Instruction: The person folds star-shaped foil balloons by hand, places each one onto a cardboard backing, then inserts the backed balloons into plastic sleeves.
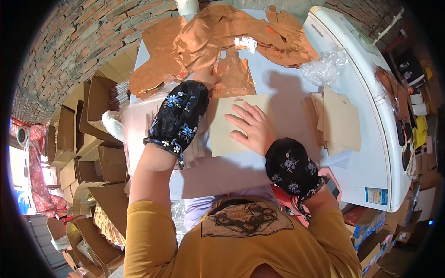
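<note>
My right hand (252, 126) lies with its fingers spread on a beige card (227, 139) that has a small hanging slot at its top edge. Beyond the card is a flat copper-coloured foil piece (234, 76). My left hand (205, 76) reaches forward to the left edge of that piece, close to a large heap of shiny copper-coloured sheets (199, 37). Its fingers are mostly hidden, so whether it grips anything does not show. Dark floral sleeve covers (178, 118) are on both forearms. Clear plastic bags (143, 123) lie under and beside my left forearm.
To the right, a stack of beige cards (340, 120) rests on the white surface, with crumpled clear plastic (327, 67) behind it. A small white bundle (245, 44) sits on the copper heap. Open cardboard boxes (99, 111) crowd the left side. A brick wall (92, 41) stands behind.
</note>
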Action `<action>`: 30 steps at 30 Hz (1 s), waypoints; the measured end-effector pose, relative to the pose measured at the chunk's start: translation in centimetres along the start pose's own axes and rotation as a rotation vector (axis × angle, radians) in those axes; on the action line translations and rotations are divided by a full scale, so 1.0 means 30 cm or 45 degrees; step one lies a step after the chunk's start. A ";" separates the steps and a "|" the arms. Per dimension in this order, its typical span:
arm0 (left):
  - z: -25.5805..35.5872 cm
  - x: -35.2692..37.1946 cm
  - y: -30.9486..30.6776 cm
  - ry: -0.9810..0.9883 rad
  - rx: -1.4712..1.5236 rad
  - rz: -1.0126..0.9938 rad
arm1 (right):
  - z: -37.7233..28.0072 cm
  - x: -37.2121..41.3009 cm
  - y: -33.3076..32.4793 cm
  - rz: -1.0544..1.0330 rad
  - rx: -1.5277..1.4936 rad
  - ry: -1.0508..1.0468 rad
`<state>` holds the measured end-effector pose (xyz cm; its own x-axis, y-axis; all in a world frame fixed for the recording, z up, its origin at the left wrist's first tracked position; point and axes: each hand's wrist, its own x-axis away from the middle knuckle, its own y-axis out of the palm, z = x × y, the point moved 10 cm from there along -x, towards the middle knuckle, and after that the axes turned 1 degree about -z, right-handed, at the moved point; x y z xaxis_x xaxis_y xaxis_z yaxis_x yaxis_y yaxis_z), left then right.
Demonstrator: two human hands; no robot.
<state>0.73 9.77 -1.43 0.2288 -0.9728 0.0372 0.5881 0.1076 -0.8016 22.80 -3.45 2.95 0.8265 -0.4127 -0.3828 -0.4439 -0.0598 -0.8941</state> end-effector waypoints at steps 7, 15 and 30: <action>-0.030 -0.022 0.024 0.102 0.170 0.006 | -0.007 0.014 -0.007 -0.028 -0.023 0.032; 0.158 0.194 -0.059 0.252 0.784 -0.227 | -0.003 0.015 -0.005 -0.047 -0.036 0.054; 0.320 0.590 0.030 1.055 -0.045 -0.382 | 0.130 0.082 0.129 0.057 -1.713 0.589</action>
<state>12.77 -5.39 4.24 -0.5755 -0.7967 -0.1846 0.5058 -0.1693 -0.8459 24.46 -1.15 -2.36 0.7338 -0.6766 -0.0606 -0.6681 -0.7350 0.1159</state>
